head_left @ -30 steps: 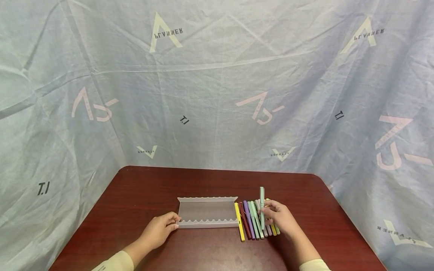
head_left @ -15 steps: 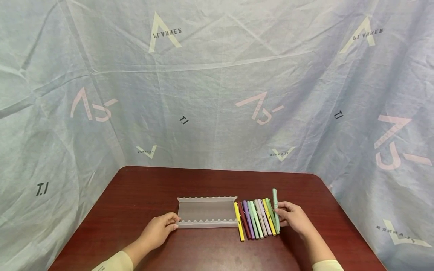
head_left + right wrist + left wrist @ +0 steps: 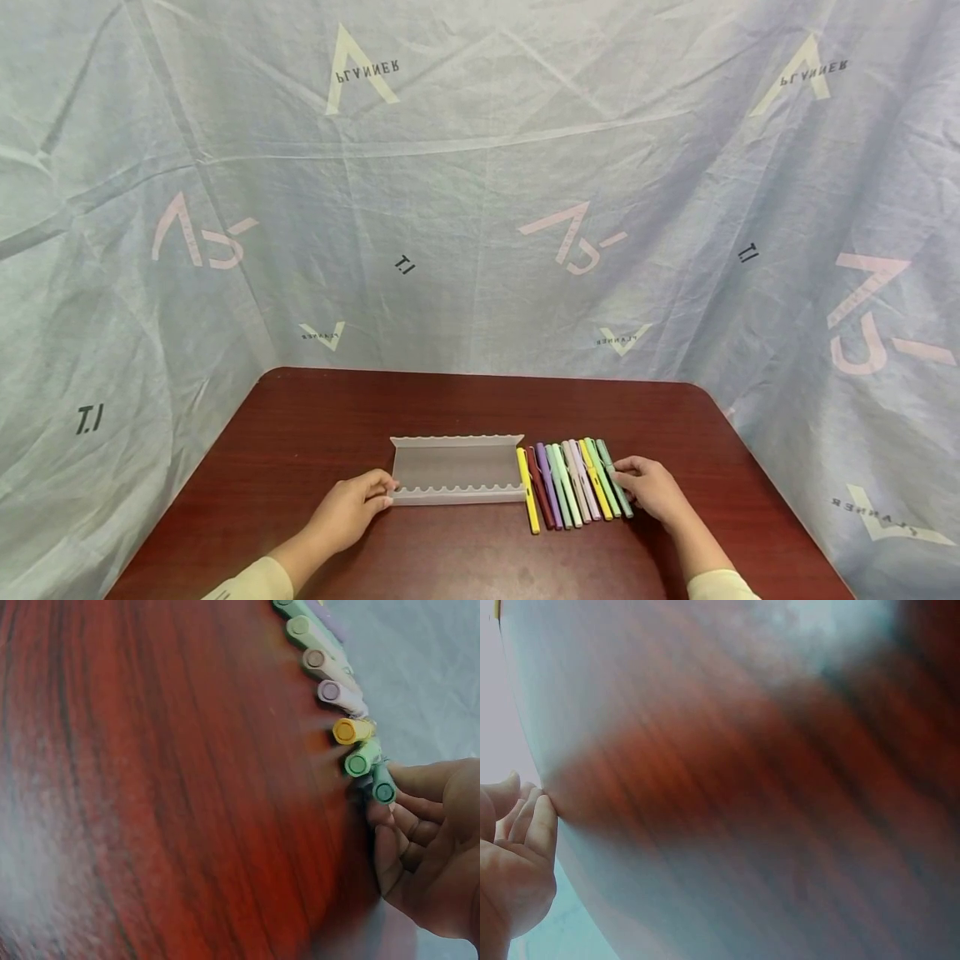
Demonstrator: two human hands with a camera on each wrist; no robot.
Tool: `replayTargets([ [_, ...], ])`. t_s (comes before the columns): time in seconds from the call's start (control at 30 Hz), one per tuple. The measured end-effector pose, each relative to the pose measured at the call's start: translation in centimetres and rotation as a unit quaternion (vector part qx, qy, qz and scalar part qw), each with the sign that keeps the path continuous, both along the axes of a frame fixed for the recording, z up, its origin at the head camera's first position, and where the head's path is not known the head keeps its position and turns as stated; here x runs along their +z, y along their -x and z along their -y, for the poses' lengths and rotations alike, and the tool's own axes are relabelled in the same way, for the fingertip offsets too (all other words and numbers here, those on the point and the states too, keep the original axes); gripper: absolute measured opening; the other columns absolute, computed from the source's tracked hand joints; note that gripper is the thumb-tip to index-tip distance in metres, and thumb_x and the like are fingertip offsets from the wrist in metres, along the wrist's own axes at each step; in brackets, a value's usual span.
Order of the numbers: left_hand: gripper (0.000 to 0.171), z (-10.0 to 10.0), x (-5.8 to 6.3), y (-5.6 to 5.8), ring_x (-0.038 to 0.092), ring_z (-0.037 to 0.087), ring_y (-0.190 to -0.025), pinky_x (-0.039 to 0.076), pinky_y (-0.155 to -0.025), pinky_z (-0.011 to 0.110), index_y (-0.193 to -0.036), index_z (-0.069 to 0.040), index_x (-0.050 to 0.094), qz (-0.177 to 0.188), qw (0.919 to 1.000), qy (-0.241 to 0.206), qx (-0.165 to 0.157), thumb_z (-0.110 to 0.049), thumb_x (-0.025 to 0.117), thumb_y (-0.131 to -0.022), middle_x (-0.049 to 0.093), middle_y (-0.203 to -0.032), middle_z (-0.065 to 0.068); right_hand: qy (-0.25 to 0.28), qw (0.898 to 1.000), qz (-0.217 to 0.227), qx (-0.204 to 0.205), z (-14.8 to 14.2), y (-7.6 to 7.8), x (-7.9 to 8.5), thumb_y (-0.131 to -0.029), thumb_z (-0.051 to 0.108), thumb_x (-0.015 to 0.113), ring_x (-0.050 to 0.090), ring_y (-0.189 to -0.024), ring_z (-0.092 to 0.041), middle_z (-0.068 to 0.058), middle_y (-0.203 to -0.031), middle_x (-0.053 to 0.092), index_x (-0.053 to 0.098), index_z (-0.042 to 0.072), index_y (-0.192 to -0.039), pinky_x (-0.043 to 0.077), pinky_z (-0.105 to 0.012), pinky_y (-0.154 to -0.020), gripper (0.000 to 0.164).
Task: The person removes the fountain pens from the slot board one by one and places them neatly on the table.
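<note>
A pale, translucent pen tray [image 3: 459, 497] with scalloped rims lies on the table. My left hand [image 3: 352, 510] holds its left end, thumb and fingertips at the near corner; in the left wrist view that hand [image 3: 521, 855] shows at the left edge, the tray barely visible. To the tray's right lies a row of capped pens in yellow, dark red, purple, greens and pinks. At the row's right end my right hand [image 3: 654, 490] pinches a dark green pen [image 3: 384, 784], lying beside a light green pen [image 3: 363, 759]. The yellow pen [image 3: 528, 492] is nearest the tray.
The dark red wooden table [image 3: 450, 558] has rounded far corners. Grey fabric sheets [image 3: 480, 208] with printed letters hang behind it and along both sides.
My right hand has carried the dark green pen from over the row to its right end and lowered it onto the table. My left hand stays at the tray.
</note>
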State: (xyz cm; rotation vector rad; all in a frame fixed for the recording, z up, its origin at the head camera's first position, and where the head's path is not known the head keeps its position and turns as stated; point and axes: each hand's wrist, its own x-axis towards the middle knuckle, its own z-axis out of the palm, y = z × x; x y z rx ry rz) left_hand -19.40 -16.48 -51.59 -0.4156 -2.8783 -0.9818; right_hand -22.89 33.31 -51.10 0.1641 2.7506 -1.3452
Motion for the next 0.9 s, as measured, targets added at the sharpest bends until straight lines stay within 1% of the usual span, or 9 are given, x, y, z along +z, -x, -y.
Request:
replayTargets([
  [0.17,0.014,-0.12,0.25,-0.21,0.069,0.012,-0.103,0.053,-0.086,0.04,-0.104,-0.026,0.066,-0.001,1.0,-0.005,-0.002,-0.021,0.069,-0.091,0.073,-0.107,-0.01,-0.039,0.999,-0.01,-0.004,0.2,0.19,-0.26,-0.095,0.018,0.063,0.057,-0.07,-0.019,-0.007,-0.088,0.066,0.066,0.004,-0.113,0.047,-0.034,-0.06,0.023],
  [0.33,0.014,-0.17,0.41,-0.38,0.069,0.013,-0.102,0.053,-0.086,0.041,-0.103,-0.025,0.066,-0.002,1.0,-0.003,-0.006,-0.021,0.07,-0.09,0.074,-0.107,-0.009,-0.091,0.995,-0.026,0.014,0.22,0.25,-0.47,-0.095,0.02,0.063,0.06,-0.071,-0.015,-0.007,-0.094,0.068,0.066,0.004,-0.112,0.049,-0.033,-0.062,0.023],
  [0.4,0.014,-0.18,0.41,-0.35,0.069,0.013,-0.102,0.053,-0.086,0.041,-0.103,-0.025,0.066,-0.001,1.0,-0.002,-0.008,-0.021,0.07,-0.091,0.074,-0.107,-0.008,-0.106,0.994,-0.034,0.018,0.25,0.26,-0.55,-0.095,0.02,0.063,0.061,-0.074,-0.016,-0.008,-0.098,0.069,0.065,0.004,-0.111,0.05,-0.035,-0.065,0.022],
  [0.57,0.013,-0.14,0.33,-0.11,0.069,0.015,-0.103,0.053,-0.086,0.041,-0.102,-0.025,0.065,-0.004,0.9999,0.002,-0.011,-0.019,0.069,-0.09,0.074,-0.108,-0.007,-0.142,0.988,-0.058,0.024,0.37,0.3,-0.56,-0.096,0.02,0.062,0.063,-0.09,-0.023,-0.01,-0.105,0.069,0.065,0.006,-0.112,0.05,-0.044,-0.077,0.022],
  [0.63,0.014,-0.11,0.32,-0.09,0.069,0.015,-0.104,0.053,-0.087,0.041,-0.102,-0.025,0.065,-0.005,0.9999,0.005,-0.01,-0.019,0.069,-0.09,0.074,-0.108,-0.007,-0.146,0.987,-0.06,0.028,0.41,0.29,-0.53,-0.096,0.021,0.062,0.063,-0.091,-0.023,-0.01,-0.106,0.068,0.064,0.006,-0.113,0.05,-0.045,-0.078,0.023],
  [0.8,0.014,-0.11,0.45,-0.21,0.069,0.016,-0.105,0.053,-0.088,0.042,-0.103,-0.024,0.065,0.004,1.0,0.002,-0.008,-0.018,0.069,-0.091,0.074,-0.109,-0.006,-0.128,0.99,-0.048,0.021,0.46,0.15,-0.45,-0.096,0.022,0.063,0.062,-0.081,-0.017,-0.009,-0.103,0.069,0.064,0.004,-0.115,0.05,-0.038,-0.071,0.026],
  [0.9,0.014,-0.14,0.66,-0.19,0.069,0.017,-0.104,0.053,-0.087,0.042,-0.103,-0.024,0.065,0.008,0.9999,-0.008,-0.007,-0.018,0.069,-0.091,0.074,-0.108,-0.005,-0.13,0.99,-0.052,0.014,0.48,0.07,-0.4,-0.095,0.022,0.063,0.062,-0.085,-0.019,-0.009,-0.102,0.069,0.065,0.004,-0.114,0.05,-0.04,-0.073,0.026],
])
